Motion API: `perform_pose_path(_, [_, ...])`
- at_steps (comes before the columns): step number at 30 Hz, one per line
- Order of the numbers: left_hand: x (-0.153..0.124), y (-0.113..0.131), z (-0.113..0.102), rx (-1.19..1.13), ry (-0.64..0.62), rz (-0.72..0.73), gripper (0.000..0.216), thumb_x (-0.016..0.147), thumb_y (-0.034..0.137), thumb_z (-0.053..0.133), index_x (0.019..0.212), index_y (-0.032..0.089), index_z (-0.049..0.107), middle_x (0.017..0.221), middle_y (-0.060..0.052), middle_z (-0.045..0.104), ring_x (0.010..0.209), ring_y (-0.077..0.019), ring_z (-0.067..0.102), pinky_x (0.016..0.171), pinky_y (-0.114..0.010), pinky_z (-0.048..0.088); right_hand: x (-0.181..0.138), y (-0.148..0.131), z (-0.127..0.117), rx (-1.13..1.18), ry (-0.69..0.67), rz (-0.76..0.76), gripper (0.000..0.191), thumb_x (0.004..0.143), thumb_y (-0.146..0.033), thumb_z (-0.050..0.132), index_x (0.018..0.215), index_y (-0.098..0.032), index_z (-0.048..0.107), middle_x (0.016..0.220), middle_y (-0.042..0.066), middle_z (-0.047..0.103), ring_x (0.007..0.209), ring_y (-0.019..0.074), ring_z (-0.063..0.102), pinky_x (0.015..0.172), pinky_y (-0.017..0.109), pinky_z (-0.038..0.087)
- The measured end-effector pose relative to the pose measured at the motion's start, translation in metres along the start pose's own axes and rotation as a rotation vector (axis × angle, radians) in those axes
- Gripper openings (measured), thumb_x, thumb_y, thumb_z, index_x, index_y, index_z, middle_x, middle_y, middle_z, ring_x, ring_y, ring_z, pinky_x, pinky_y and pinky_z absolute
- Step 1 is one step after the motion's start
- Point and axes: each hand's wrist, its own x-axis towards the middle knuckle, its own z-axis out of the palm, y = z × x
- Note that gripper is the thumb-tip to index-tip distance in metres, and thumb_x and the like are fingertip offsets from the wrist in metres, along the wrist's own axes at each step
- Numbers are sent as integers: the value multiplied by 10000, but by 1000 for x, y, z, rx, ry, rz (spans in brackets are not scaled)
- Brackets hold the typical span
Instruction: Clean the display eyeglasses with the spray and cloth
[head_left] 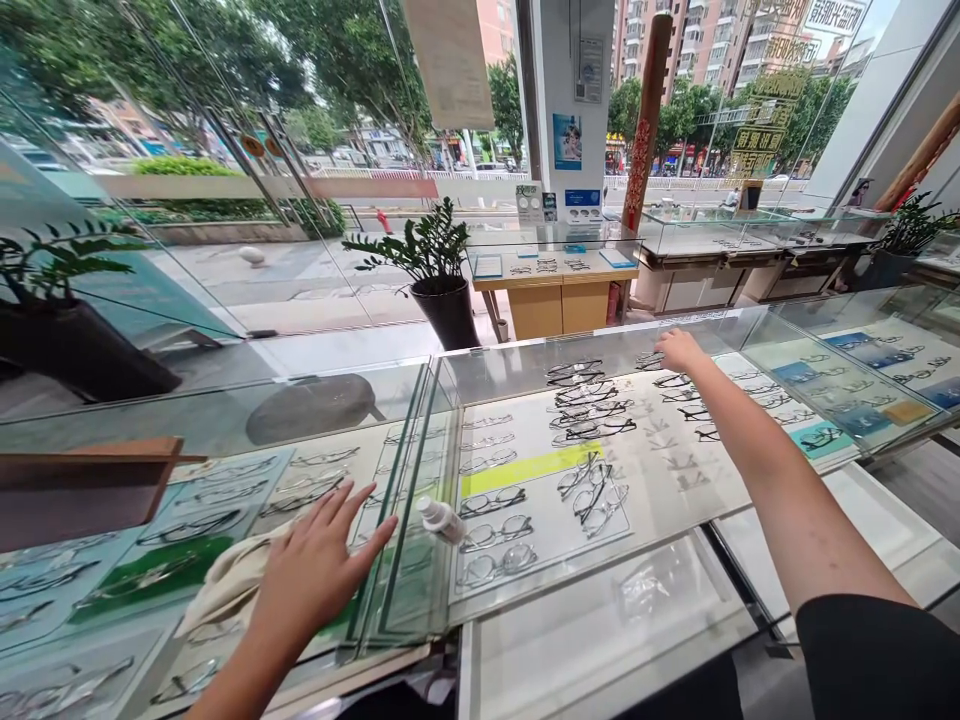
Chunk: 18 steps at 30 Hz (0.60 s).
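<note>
My left hand [319, 565] lies flat and open on the glass top of a display counter [420, 400], fingers spread, partly over a cream cloth [225, 590]. A small white spray bottle [441, 518] lies on the glass just right of that hand. My right hand [679, 350] reaches far across the counter with its fingers curled down at the glass's far edge; what it touches or holds is hidden. Under the glass lie rows of eyeglass frames [585, 410] on white trays, with a yellow-green strip [525, 468] among them.
A potted plant [435, 270] stands on the floor beyond the counter and another plant [60, 300] at the far left. More glass counters [847, 380] run to the right and back. A wooden desk [555, 285] stands by the shop window.
</note>
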Motion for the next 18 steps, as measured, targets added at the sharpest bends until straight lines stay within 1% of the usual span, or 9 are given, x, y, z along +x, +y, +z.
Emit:
perform_pose_path(3, [0,1,0,5,3,9,832,955,656,262,1523,131,569,1678,-190,451,1562,-433,402,1212,-652,377,3,-6,1,6,-3,-12,374,917,-268,664,1273,-251,778,1440,128,681,1350,353,542,1115,458,454])
perform_pose_path(6, [1,0,1,11,11,14,830,952,652,259,1520,136,576,1667,-186,470,1556,-419,417,1211,-624,388,8,-14,2,22,0,-30,373,917,-279,653,1267,-247,776,1429,121,686,1323,344,551,1094,443,463])
perform_pose_path(12, [2,-1,4,8,25,15,817,950,648,287,1507,136,595,1660,-181,482,1551,-413,425,1213,-605,393,20,-31,1,50,32,-70,379,907,-293,651,1266,-279,773,1424,91,690,1313,328,555,1101,438,468])
perform_pose_path(18, [3,0,6,7,42,16,782,951,633,314,1495,157,613,1645,-172,507,1544,-415,434,1202,-592,407,24,-47,-2,64,46,-81,369,917,-275,652,1266,-258,770,1429,108,688,1317,335,566,1098,445,484])
